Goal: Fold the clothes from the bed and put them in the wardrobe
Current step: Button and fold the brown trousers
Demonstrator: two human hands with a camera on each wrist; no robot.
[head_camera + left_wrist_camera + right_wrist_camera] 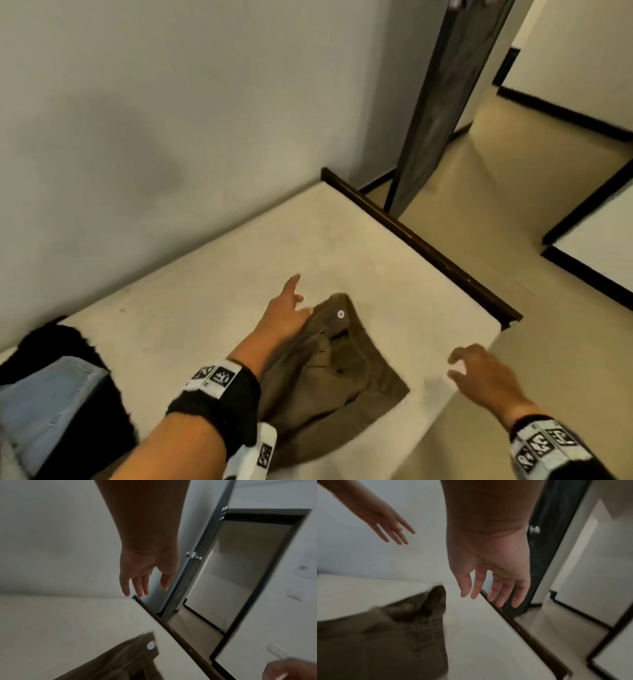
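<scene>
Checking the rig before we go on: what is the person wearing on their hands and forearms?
Both hands, left hand and right hand, are bare: no gloves, no rings visible. Forearms are bare too, no sleeves. Each wrist carries a black fabric strap: the left wrist band and the right wrist band both hold white blocks printed with black square-pattern markers. No cables visible.

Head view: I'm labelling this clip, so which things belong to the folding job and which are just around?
Job:
- brown trousers, lying on the bed
- black and light blue clothes
- left hand, right hand, both open

Just around:
- grey door
- wall
- floor
</scene>
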